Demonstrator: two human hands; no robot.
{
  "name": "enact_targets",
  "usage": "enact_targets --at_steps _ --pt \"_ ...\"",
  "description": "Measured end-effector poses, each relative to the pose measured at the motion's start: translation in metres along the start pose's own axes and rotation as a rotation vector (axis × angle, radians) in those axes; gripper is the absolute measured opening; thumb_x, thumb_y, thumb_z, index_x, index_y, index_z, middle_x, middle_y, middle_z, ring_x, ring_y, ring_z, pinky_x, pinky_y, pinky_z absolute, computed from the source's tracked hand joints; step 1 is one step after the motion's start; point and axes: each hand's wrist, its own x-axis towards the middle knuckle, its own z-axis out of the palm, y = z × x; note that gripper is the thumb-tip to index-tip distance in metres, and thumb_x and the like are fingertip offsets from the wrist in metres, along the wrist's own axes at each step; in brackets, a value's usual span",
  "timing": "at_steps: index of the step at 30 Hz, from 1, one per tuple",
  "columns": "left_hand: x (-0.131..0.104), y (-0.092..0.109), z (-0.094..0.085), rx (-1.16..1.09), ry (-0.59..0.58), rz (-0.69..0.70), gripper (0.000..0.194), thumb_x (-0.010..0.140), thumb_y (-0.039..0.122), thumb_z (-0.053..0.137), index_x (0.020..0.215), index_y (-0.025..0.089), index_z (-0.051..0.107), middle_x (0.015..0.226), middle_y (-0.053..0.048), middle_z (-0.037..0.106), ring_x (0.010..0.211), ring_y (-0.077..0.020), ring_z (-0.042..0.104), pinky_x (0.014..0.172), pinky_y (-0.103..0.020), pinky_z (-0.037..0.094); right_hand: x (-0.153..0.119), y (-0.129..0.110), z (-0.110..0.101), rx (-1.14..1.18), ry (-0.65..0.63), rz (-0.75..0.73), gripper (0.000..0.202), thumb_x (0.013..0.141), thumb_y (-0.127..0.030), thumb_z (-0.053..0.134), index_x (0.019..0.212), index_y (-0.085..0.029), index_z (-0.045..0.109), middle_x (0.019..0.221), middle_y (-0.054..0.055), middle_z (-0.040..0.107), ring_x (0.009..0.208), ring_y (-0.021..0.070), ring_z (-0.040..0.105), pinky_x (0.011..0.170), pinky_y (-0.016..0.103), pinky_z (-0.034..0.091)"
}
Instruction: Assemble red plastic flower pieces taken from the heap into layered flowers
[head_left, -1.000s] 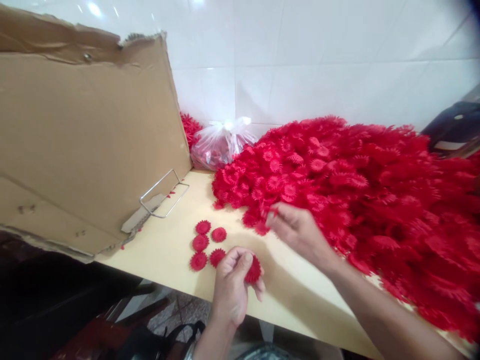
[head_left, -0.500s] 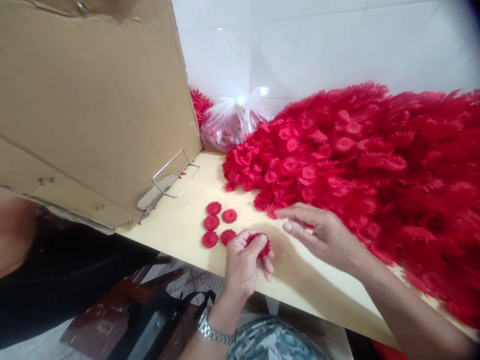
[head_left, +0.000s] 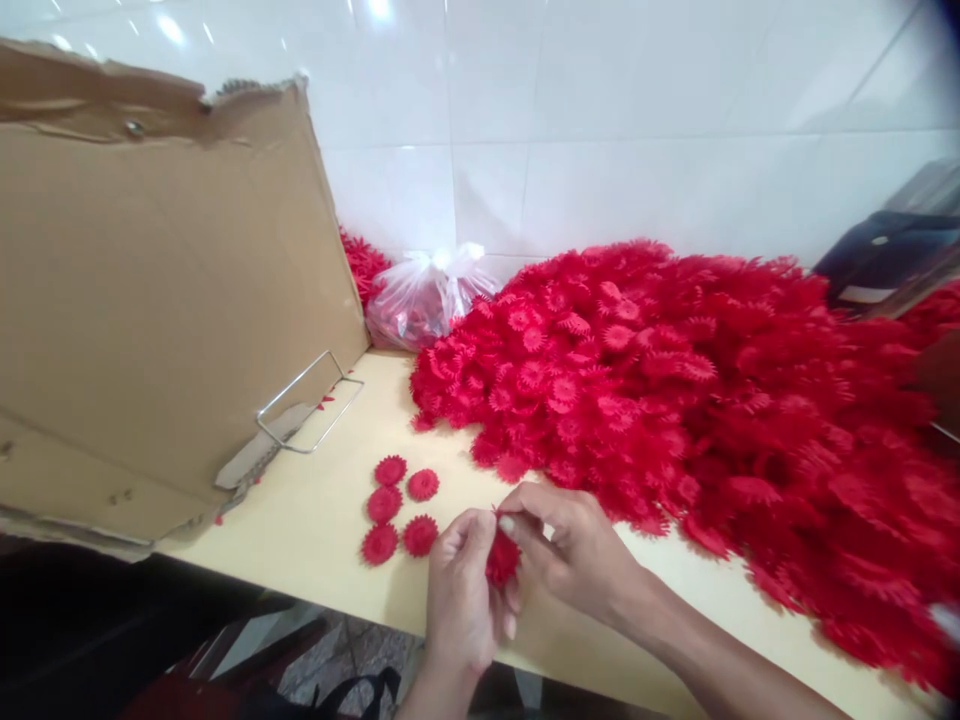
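My left hand (head_left: 466, 590) is closed around red flower-shaped pieces (head_left: 502, 558) with jagged petal edges, held above the table's near edge; how many are stacked there I cannot tell. The thumb and index finger of my right hand (head_left: 566, 540) pinch the upper edge of these pieces, close to my left thumb. Just left of my hands, several round red flower pieces (head_left: 385, 504) lie on the table in two short columns. Beyond my right hand rises a big heap of loose red flower pieces (head_left: 630, 370).
A tall cardboard panel (head_left: 165, 300) stands on the left, with a bent wire frame (head_left: 311, 400) at its foot. A tied clear plastic bag (head_left: 420, 305) sits against the tiled wall (head_left: 487, 150). A dark object (head_left: 892, 255) is behind the heap at right. The table (head_left: 300, 540) is pale yellow.
My right hand has come from the heap's edge to my left hand and now pinches the flower pieces there. The camera view has tilted up and turned right.
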Motion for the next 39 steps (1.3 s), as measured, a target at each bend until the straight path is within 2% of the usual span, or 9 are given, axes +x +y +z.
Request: enact_targets --at_steps 4,6,8,10,16,23,30,34,39 --pt "0.002 0.008 -0.001 -0.072 -0.013 0.016 0.044 0.062 0.054 0.071 0.070 0.015 0.054 0.045 0.003 0.057 0.028 -0.0080 0.045 0.023 -0.015 0.030 0.034 0.020 -0.034 -0.231 0.269 -0.001 0.019 0.087 -0.017 0.042 0.080 -0.017 0.060 0.062 0.001 0.060 0.052 0.0113 0.054 0.048 0.021 0.043" --pt "0.002 0.011 -0.001 -0.090 -0.073 0.030 0.038 0.068 0.048 0.068 0.075 0.013 0.057 0.055 -0.001 0.063 0.037 -0.0102 0.053 0.030 -0.018 0.040 0.054 0.037 -0.060 -0.555 0.374 -0.040 0.023 0.086 -0.015 0.042 0.091 -0.016 0.065 0.080 0.008 0.066 0.071 0.0180 0.060 0.065 0.030 0.049" --pt "0.002 0.012 -0.001 -0.112 -0.157 0.019 0.031 0.071 0.039 0.067 0.082 0.011 0.059 0.067 -0.005 0.068 0.047 -0.0126 0.060 0.041 -0.022 0.048 0.068 0.052 -0.080 -0.874 0.378 -0.024 0.025 0.085 -0.019 0.045 0.095 -0.014 0.067 0.090 0.014 0.066 0.086 0.0269 0.059 0.075 0.041 0.047" --pt "0.002 0.011 0.000 -0.121 -0.203 0.010 0.025 0.069 0.027 0.069 0.085 0.010 0.059 0.072 -0.006 0.069 0.051 -0.0129 0.062 0.046 -0.023 0.051 0.069 0.059 -0.089 -0.996 0.402 -0.029 0.028 0.085 -0.025 0.049 0.105 -0.015 0.066 0.105 0.016 0.064 0.098 0.0329 0.055 0.078 0.047 0.046" --pt "0.004 0.011 -0.004 -0.050 -0.163 0.017 0.016 0.069 0.020 0.066 0.078 0.011 0.057 0.058 -0.002 0.065 0.037 -0.0095 0.054 0.032 -0.018 0.042 0.022 0.040 -0.059 -0.698 0.270 -0.304 0.024 0.088 -0.022 0.048 0.099 -0.012 0.067 0.101 0.014 0.066 0.093 0.0225 0.061 0.081 0.034 0.051" --pt "0.011 0.016 -0.005 -0.029 -0.175 -0.079 0.022 0.062 0.027 0.068 0.071 0.012 0.054 0.052 -0.001 0.062 0.031 -0.0101 0.052 0.027 -0.018 0.040 -0.012 0.038 -0.026 -0.489 0.210 -0.332 0.022 0.090 -0.022 0.044 0.100 -0.017 0.063 0.095 0.009 0.067 0.086 0.0170 0.065 0.073 0.026 0.055" --pt "0.019 0.012 0.003 -0.017 -0.238 -0.137 0.033 0.052 0.035 0.073 0.069 0.014 0.053 0.044 -0.001 0.058 0.025 -0.0108 0.047 0.023 -0.019 0.036 -0.019 0.052 -0.020 -0.343 0.221 -0.323 0.026 0.089 -0.023 0.046 0.112 -0.023 0.059 0.095 0.006 0.068 0.089 0.0185 0.065 0.072 0.025 0.056" --pt "0.017 0.010 0.009 -0.039 -0.240 -0.113 0.031 0.056 0.035 0.073 0.072 0.014 0.055 0.043 0.001 0.056 0.029 -0.0120 0.049 0.027 -0.020 0.039 -0.014 0.040 -0.020 -0.266 0.163 -0.282 0.022 0.089 -0.026 0.047 0.106 -0.024 0.062 0.090 0.005 0.071 0.082 0.0169 0.068 0.067 0.021 0.057" --pt "0.012 0.013 0.013 -0.073 -0.144 0.028 0.013 0.063 0.018 0.069 0.068 0.013 0.058 0.053 -0.001 0.062 0.048 -0.0104 0.057 0.047 -0.019 0.045 -0.010 0.020 -0.018 -0.138 0.047 -0.076 0.024 0.087 -0.031 0.054 0.107 -0.021 0.063 0.089 0.006 0.070 0.075 0.0151 0.068 0.062 0.020 0.057"
